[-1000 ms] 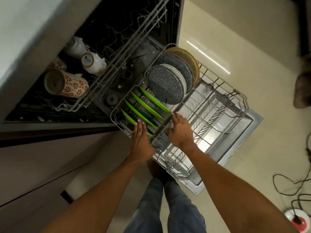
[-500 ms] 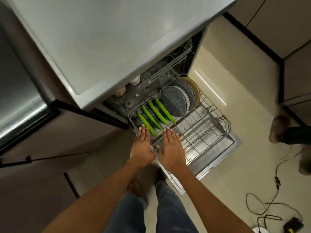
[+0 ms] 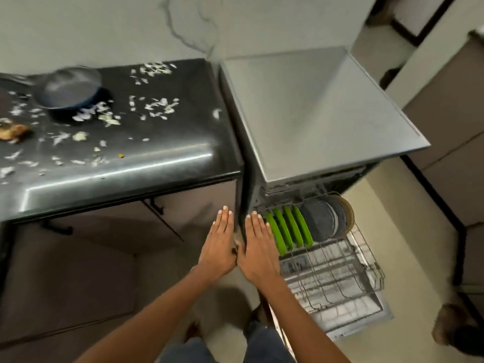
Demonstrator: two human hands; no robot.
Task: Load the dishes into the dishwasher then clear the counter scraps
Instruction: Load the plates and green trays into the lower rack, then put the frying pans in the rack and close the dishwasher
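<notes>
Both hands, left [image 3: 218,247] and right [image 3: 259,248], are flat and hold nothing. The rack [image 3: 340,273] with plates [image 3: 288,231] is just right of them. I judge loading done; scraps [image 3: 104,116] lie up-left on the desk [image 3: 157,163], next to gather.

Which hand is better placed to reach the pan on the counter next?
Probably the left hand: it is on the counter's side, open and empty, while the right hand is nearer the rack. The pan sits far left.
</notes>
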